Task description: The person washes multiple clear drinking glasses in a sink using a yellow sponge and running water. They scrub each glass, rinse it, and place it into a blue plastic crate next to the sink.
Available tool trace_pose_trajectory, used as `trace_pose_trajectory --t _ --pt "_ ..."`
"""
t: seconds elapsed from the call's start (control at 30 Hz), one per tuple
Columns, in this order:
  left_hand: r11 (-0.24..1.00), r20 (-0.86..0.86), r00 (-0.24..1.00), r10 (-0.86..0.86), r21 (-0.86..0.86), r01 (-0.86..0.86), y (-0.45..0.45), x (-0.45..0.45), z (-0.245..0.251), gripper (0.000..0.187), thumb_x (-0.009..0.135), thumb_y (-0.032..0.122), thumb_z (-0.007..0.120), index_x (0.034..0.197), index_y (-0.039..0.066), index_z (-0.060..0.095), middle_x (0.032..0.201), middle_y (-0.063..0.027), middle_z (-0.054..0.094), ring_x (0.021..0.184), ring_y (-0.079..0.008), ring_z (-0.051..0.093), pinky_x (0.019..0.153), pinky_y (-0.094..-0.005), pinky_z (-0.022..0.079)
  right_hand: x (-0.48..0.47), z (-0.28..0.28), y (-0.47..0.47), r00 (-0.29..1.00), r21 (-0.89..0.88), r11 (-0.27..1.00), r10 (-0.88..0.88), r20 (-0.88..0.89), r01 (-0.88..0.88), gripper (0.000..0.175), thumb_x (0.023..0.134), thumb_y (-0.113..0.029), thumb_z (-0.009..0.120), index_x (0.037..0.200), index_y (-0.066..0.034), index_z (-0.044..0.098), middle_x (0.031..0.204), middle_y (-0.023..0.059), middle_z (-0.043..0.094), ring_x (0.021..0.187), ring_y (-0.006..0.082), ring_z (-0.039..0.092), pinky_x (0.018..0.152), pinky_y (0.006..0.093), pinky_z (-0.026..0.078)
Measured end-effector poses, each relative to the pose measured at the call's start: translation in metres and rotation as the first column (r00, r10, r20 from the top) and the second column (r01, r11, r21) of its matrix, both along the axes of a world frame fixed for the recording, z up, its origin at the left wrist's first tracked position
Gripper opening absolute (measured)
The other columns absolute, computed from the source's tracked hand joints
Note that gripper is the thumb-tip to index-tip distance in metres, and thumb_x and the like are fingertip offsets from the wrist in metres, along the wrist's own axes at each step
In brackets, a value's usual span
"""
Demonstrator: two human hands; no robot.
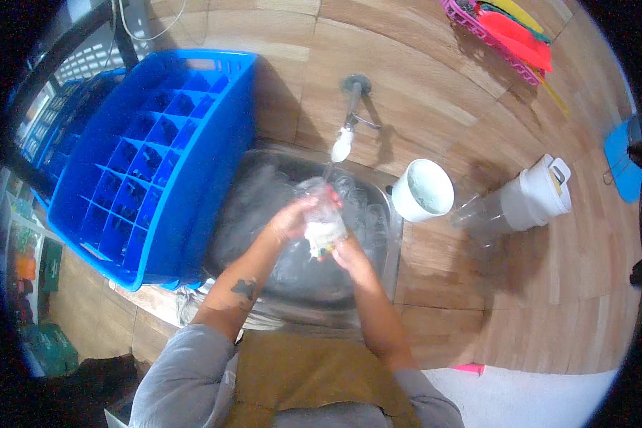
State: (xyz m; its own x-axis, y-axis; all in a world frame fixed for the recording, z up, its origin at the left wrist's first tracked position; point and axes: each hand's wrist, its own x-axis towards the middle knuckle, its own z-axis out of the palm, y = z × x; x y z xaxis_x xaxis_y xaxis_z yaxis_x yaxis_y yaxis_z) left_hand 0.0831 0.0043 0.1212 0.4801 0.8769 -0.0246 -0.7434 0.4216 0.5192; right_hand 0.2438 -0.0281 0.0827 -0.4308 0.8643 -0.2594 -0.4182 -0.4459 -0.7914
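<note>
Both hands are over a stainless steel sink, below a wall tap with a white cloth-like wrap or fitting at its spout. My left hand grips the side of a clear drinking glass. Lower down, my right hand holds the glass's near end. A white patch with specks of green, yellow and red shows there; I cannot tell whether it is foam, a sponge or print. Several clear glasses lie in the sink's right side, blurred.
A large blue plastic crate with divided cells stands tilted over the sink's left. To the right are a white tub, clear glasses and a white lidded container. A pink basket with cloths hangs on the wall.
</note>
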Motion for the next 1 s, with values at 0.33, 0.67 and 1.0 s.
trace_pose_trajectory --t 0.33,0.67,1.0 --pt "0.973 -0.859 0.512 0.018 -0.103 -0.207 0.067 -0.016 -0.043 0.106 0.058 0.024 0.084 0.137 -0.003 0.018 0.119 -0.0211 0.051 0.102 -0.0287 0.057 0.079 -0.0401 0.05 0.065 0.04 -0.047 0.587 0.652 0.716 -0.423 0.69 -0.25 0.054 0.07 -0.003 0.068 0.117 -0.0063 0.043 0.111 0.0124 0.052 0.107 0.0246 0.051 0.093 0.0339 0.039" --pt "0.895 -0.913 -0.353 0.207 0.031 0.446 0.132 0.018 -0.088 0.101 0.065 0.041 0.074 0.137 -0.007 0.021 0.13 -0.0237 0.045 0.119 -0.0305 0.046 0.1 -0.0336 0.037 0.103 0.025 -0.106 0.519 0.539 0.838 -0.424 0.743 -0.088 0.05 0.07 -0.008 0.072 0.115 -0.0087 0.049 0.106 0.0071 0.057 0.1 0.0179 0.055 0.087 0.0316 0.044" --pt "0.953 -0.982 -0.179 0.055 -0.002 0.302 0.154 0.004 -0.148 0.069 0.079 0.043 0.054 0.133 0.004 0.036 0.131 -0.0192 0.046 0.123 -0.0297 0.043 0.105 -0.0377 0.029 0.187 0.063 -0.039 0.202 0.634 0.771 -0.614 0.763 -0.056 0.043 0.065 -0.012 0.073 0.105 -0.0082 0.059 0.101 0.013 0.064 0.093 0.0295 0.061 0.084 0.0381 0.047"
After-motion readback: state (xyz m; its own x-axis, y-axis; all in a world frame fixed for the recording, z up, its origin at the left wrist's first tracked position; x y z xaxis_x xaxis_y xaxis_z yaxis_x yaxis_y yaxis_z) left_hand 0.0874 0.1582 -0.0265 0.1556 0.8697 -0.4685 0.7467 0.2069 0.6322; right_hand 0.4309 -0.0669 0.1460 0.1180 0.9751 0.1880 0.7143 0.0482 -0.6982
